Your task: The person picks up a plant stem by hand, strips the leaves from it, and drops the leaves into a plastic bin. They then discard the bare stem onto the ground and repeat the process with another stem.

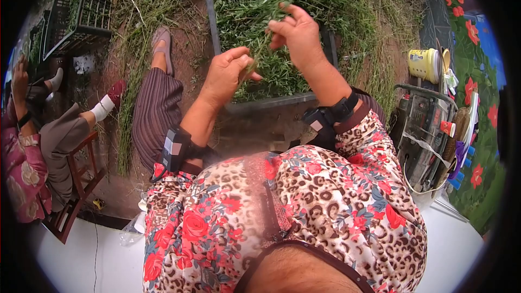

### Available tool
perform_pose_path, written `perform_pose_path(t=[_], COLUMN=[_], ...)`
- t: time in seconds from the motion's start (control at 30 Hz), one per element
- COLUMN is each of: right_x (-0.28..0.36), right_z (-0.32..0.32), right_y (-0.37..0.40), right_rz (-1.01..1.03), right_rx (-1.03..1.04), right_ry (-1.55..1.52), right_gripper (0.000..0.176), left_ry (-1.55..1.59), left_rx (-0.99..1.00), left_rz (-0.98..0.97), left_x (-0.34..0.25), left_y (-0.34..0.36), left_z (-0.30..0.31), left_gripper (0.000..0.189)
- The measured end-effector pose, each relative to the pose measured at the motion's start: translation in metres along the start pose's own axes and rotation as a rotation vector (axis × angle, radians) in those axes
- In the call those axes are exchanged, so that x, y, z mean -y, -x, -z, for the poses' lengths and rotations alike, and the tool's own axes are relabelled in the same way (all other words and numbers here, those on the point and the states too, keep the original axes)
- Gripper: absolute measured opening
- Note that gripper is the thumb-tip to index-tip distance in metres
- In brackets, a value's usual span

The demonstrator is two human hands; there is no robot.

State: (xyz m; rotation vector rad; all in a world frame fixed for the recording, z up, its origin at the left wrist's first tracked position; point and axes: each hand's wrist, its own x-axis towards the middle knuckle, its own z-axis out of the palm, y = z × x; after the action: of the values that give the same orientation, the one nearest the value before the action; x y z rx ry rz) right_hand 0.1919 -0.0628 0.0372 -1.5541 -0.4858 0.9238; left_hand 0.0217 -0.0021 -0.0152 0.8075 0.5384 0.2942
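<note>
A dark plastic crate stands in front of me, heaped with leafy green sprigs. My left hand is over the crate's near left side, its fingers pinched on the lower end of a green herb stem. Higher up and to the right, my right hand has its fingers closed round the same stem near the leafy top. The leaves by my right hand are blurred. Both wrists wear dark strapped devices.
Cut stalks lie on the ground left of the crate, and more lie to its right. A black slatted crate stands at the upper left. A co-worker sits at left. A yellow bucket and a basket of items are at right.
</note>
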Motion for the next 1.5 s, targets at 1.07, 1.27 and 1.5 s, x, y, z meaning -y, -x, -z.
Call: perform_pose_path(t=[1.07, 1.27, 1.5], right_x=[-0.001, -0.005, -0.002], right_z=[-0.019, -0.023, -0.025], right_y=[0.025, 0.03, 0.034], right_rz=[0.296, 0.246, 0.041], right_rx=[0.34, 0.408, 0.335], right_ry=[0.709, 0.598, 0.331], right_gripper=[0.065, 0.065, 0.059], left_ry=[0.148, 0.302, 0.531], left_rx=[0.016, -0.006, -0.089], left_rz=[0.095, 0.071, 0.02], left_x=[0.004, 0.004, 0.003], left_y=[-0.006, -0.009, -0.011], left_z=[0.005, 0.009, 0.018], left_gripper=[0.034, 0.022, 0.011])
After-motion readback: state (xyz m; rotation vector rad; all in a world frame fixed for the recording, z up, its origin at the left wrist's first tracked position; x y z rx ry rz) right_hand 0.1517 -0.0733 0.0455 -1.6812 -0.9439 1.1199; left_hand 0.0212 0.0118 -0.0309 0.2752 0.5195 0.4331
